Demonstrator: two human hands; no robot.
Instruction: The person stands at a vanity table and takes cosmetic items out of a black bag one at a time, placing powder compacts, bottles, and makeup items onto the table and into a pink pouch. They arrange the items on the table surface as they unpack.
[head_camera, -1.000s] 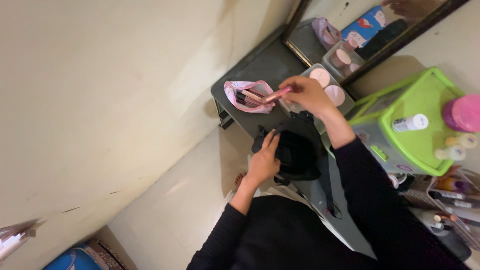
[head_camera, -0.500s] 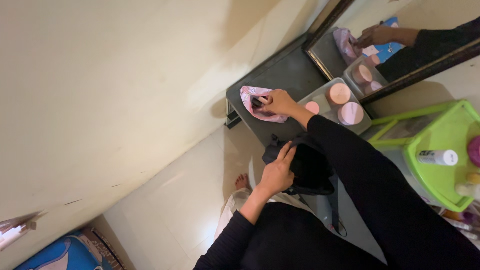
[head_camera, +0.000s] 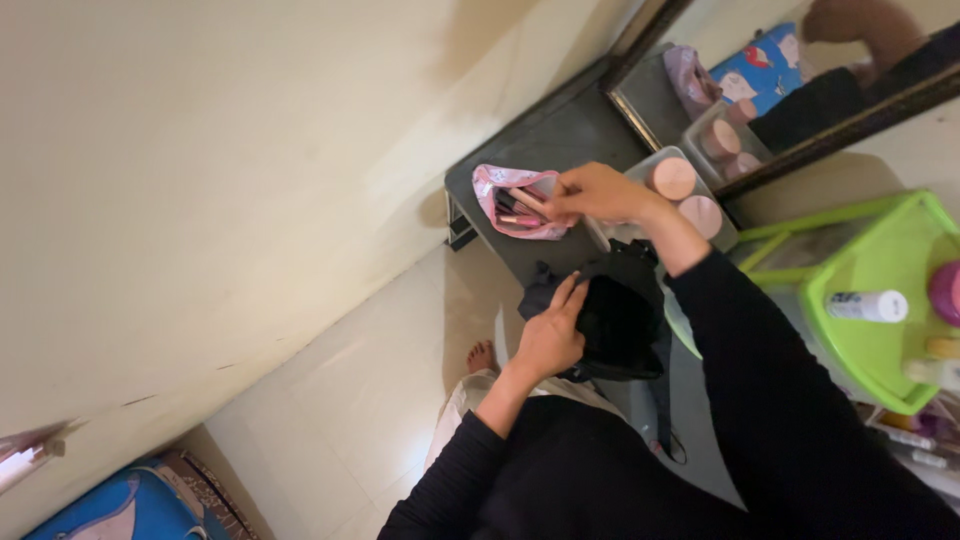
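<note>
The right hand (head_camera: 600, 192) reaches across the grey worktop (head_camera: 570, 135) to the open mouth of a small pink pouch (head_camera: 515, 200), its fingers pinched together in a closed grip right at the pouch's edge; they meet the end of a slim pink stick (head_camera: 530, 200) that slants out of the pouch, though the picture is too small to show whether the stick is truly clamped or only touched. The pouch lies on its side near the worktop's far left corner, gaping towards the hand, with several dark and pink sticks packed inside. The left hand (head_camera: 552, 335) rests nearer the body on a black bag (head_camera: 615, 315), the fingers spread and curled over its left rim, grasping the dark cloth; the bag sits at the worktop's near edge, just below the right wrist, with a strap trailing down beside it. Just behind the right hand stands a clear tray (head_camera: 640, 225) holding two round pink compacts (head_camera: 673, 178). A mirror (head_camera: 760, 70) leans against the wall beyond, and a green plastic box (head_camera: 880, 300) with a white bottle (head_camera: 867, 306) on it stands to the right.
</note>
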